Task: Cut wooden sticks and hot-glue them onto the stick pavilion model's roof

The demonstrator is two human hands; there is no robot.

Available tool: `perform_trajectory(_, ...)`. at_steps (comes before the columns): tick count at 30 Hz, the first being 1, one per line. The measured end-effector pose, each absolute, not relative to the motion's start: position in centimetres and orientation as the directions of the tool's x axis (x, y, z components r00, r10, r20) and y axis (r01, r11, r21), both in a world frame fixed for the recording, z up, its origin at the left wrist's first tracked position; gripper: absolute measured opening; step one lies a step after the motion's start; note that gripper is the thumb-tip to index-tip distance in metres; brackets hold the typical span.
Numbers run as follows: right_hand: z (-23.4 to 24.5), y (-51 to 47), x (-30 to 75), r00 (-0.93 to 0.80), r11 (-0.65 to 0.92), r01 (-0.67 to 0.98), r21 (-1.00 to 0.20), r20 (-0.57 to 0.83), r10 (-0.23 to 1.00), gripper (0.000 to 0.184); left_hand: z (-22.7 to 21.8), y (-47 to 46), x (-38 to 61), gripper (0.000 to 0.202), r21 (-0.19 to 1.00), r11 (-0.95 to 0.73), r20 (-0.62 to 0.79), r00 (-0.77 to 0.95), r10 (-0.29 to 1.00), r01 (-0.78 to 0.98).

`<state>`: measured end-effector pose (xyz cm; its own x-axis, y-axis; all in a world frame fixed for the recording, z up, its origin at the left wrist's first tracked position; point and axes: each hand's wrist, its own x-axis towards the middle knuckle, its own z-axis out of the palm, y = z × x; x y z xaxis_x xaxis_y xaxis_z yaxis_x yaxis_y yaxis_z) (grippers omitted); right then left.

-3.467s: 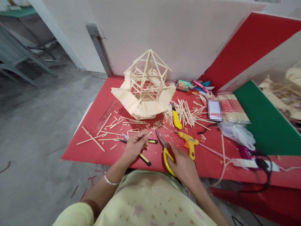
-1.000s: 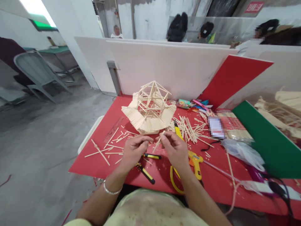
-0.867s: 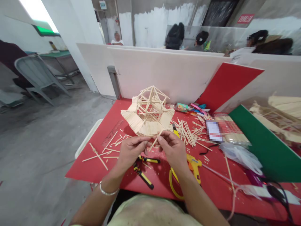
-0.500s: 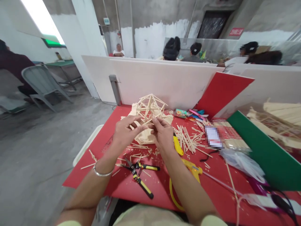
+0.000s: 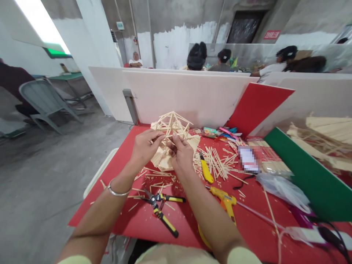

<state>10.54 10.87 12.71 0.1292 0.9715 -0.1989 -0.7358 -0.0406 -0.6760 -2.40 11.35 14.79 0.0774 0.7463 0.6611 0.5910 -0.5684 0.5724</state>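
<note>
A peaked frame of thin wooden sticks (image 5: 172, 118) stands at the far part of the red table, over a layer of pale sticks laid side by side (image 5: 162, 159). My left hand (image 5: 147, 146) is closed, thumb and fingertips pinching at the frame's near left side. On its near right side, my right hand (image 5: 182, 152) pinches the frame too, its fingers curled. The fingers hide exactly which stick each one grips. Nearer me lie pruning shears (image 5: 162, 209) with yellow and black handles, their blades apart. A yellow utility knife (image 5: 205, 169) rests right of my right hand.
Loose sticks (image 5: 216, 161) are piled on the right of the red table (image 5: 189, 231), near a yellow glue gun (image 5: 225, 198). Farther right are a plastic bag (image 5: 283, 189) and a green board (image 5: 305, 176). White partitions (image 5: 178, 91) line the back; people sit beyond them.
Both hands have shifted slightly left and upward in the view, still at the stick frame. My right forearm has moved left, uncovering more of the utility knife and glue gun.
</note>
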Motion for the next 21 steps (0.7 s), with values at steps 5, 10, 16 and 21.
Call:
perform_trajectory(5,12.38,11.28,10.36,0.128,-0.036,-0.757,-0.652,-0.202,0.971,0.035,14.67,11.49,-2.52,0.018,0.558,-0.586,0.668,0.101,0.737,0.588)
perform_trajectory(10,12.51,11.44,10.37,0.119,-0.032,-0.757,-0.653,-0.186,0.975,0.036,14.68,11.63,-2.5,0.019,0.532,-0.597,0.676,0.123,0.726,0.6)
perform_trajectory(16,12.53,11.56,10.37,0.126,-0.02,-0.766,-0.642,-0.181,0.975,0.04,14.44,12.05,-2.56,0.018,0.524,-0.598,0.679,0.127,0.723,0.606)
perform_trajectory(21,12.44,11.66,10.35,0.123,-0.028,-0.77,-0.637,-0.191,0.974,0.036,14.31,12.28,-2.72,0.019,0.498,-0.587,0.678,0.136,0.723,0.639)
